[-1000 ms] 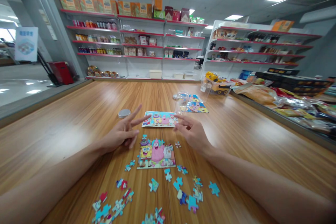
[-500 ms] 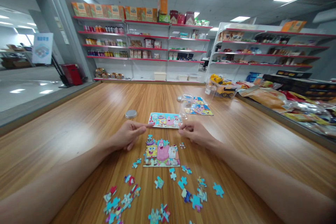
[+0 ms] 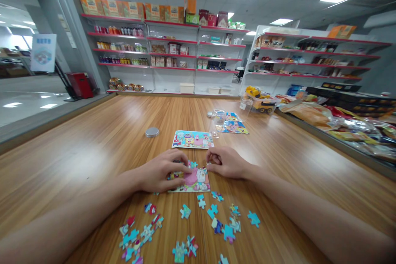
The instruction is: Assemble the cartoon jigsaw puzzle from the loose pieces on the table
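Left hand (image 3: 162,172): palm down, fingers curled over the left part of the half-built puzzle (image 3: 193,180), grip pressed on its pieces. Judged to be steadying the joined section on the bench (image 3: 93,148) so it does not slide. What sits under the fingers is hidden; cannot tell whether a loose piece is pinched there.

Right hand (image 3: 224,161): just right of the left one, fingertips drawn together at the puzzle's upper right corner. Whether a piece sits inside that grip is too small to make out.

Beyond both hands, near: a finished picture card (image 3: 192,139), likely kept there as the pattern to copy. Beyond the left hand and to its left: a round metal lid (image 3: 152,132). Beyond the right hand: a clear jar (image 3: 217,119) and a second picture sheet (image 3: 232,127).

Nearer the person than both hands: loose pieces (image 3: 185,231), scattered, some cut off by the lower frame edge. Both forearms run out of view.
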`<state>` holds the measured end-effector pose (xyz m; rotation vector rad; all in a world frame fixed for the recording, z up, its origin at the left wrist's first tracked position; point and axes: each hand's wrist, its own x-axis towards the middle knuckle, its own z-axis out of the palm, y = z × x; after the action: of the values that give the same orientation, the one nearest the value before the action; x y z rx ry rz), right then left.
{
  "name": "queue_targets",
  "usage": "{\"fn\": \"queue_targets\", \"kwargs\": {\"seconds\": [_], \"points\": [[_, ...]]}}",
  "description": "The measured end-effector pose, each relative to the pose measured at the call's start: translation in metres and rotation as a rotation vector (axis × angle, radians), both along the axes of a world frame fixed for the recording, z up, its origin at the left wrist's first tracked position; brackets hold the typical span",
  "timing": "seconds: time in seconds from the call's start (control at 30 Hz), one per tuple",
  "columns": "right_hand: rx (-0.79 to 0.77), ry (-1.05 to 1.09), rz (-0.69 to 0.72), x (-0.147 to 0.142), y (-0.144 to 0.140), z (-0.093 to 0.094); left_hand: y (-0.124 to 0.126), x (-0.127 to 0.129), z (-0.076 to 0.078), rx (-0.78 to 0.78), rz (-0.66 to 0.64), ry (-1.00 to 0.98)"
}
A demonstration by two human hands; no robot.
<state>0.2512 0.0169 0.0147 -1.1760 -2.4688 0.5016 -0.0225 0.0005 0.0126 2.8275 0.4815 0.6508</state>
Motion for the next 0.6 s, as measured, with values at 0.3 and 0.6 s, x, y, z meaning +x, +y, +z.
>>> {"fn": "queue_targets", "kwargs": {"seconds": [0.3, 0.6], "points": [[0.066, 0.046, -0.081, -0.002, 0.001, -0.009, 0.002, -0.003, -0.001, -0.084, 0.014, 0.016], [0.062, 0.094, -0.013, -0.009, -0.002, -0.013, -0.001, 0.0, 0.002, -0.032, 0.034, 0.089]]}}
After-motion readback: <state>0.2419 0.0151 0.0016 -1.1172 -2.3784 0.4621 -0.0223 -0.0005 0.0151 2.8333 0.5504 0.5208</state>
